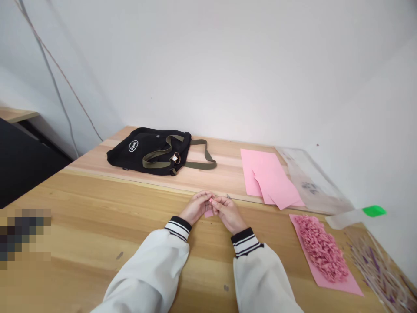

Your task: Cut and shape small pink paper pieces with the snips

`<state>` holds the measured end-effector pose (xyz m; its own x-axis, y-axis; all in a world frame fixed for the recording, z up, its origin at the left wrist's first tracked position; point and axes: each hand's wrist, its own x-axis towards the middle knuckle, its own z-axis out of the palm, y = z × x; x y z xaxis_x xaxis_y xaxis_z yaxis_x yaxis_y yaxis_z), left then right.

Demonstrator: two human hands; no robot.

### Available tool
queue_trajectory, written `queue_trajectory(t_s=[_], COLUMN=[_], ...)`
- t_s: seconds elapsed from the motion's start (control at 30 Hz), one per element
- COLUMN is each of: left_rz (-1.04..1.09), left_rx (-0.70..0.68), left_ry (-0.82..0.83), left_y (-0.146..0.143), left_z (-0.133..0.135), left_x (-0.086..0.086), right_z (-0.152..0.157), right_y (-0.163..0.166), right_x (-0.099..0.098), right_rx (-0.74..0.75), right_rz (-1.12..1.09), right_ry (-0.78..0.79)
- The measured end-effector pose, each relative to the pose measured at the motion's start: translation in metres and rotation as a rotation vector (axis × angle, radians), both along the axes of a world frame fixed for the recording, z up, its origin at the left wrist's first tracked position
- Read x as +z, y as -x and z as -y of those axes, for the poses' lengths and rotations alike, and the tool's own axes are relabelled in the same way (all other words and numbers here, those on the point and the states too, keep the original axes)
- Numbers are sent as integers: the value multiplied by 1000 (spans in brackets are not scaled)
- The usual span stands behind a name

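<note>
My left hand (197,207) and my right hand (228,214) meet over the middle of the wooden table. Between the fingertips of both is a small pink curled piece (211,200), seemingly paper; the fingers partly cover it. Under the hands lies a little pink paper piece (208,214). Just behind my right fingers a small grey tip (228,196) shows, too little to name. To the right, a heap of small crinkled pink pieces (322,250) rests on a pink sheet (352,289).
A black bag (146,148) with olive straps lies at the back left, a wristwatch (175,158) on it. Pink sheets (263,169) overlap at the back right. Beside them are clear plastic (312,167), a green-ended strip (374,211) and thin clear strips (374,265).
</note>
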<state>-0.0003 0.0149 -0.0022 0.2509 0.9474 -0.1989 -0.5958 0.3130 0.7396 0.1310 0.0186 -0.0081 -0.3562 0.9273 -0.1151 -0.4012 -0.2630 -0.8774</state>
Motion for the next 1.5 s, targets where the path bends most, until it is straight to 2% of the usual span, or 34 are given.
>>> queue_trajectory(t_s=[0.67,0.87,1.5], left_rz=[-8,21,10], left_rx=[12,13,19], left_ry=[17,12,25], left_y=[0,1,1], left_z=[-2,-2,-1], left_x=[-2,-6,-3], right_z=[0,-1,0], right_y=[1,1,2], right_x=[1,1,3], right_rx=[-9,-52,-20], right_rz=[-12,-37,-13], right_ry=[23,66,46])
